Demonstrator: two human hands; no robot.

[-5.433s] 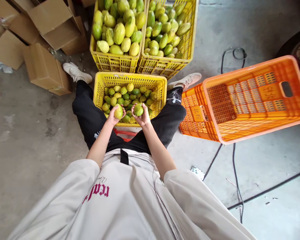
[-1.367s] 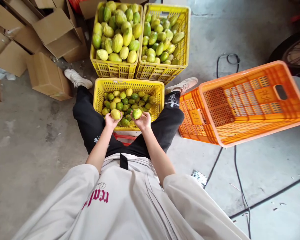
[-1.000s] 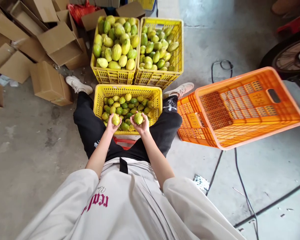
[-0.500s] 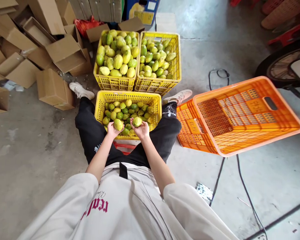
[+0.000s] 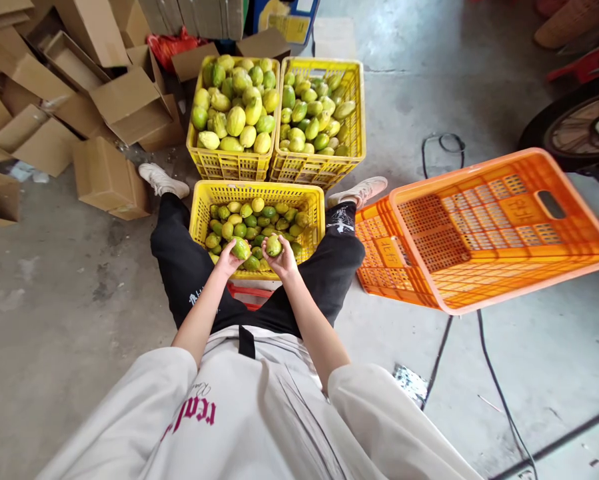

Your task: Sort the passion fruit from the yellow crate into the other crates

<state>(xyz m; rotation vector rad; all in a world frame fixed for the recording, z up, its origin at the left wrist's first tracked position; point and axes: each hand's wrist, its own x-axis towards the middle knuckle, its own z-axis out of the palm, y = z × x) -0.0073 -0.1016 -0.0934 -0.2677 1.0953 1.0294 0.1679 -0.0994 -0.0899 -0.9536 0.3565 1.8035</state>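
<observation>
Left fruit (image 5: 241,249) and right fruit (image 5: 274,246) have turned — left hand (image 5: 227,259) and right hand (image 5: 283,262) each grasping one over the near crate (image 5: 306,199).

Fruit (image 5: 240,249) mottled in green and yellow
A yellow crate (image 5: 306,253) and an orange crate (image 5: 519,207) are seen; the off-white shirt (image 5: 259,407) is lettered in magenta.

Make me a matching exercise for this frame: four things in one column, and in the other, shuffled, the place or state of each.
1. Left hand
2. Orange crate
3. Red bag
4. Yellow crate nearest the hands

A. Among the cardboard boxes
B. Between the knees, with many fruits inside
C. Holding one green fruit
D. On the outer side of the right leg

Pairs: 1-C, 2-D, 3-A, 4-B
</observation>
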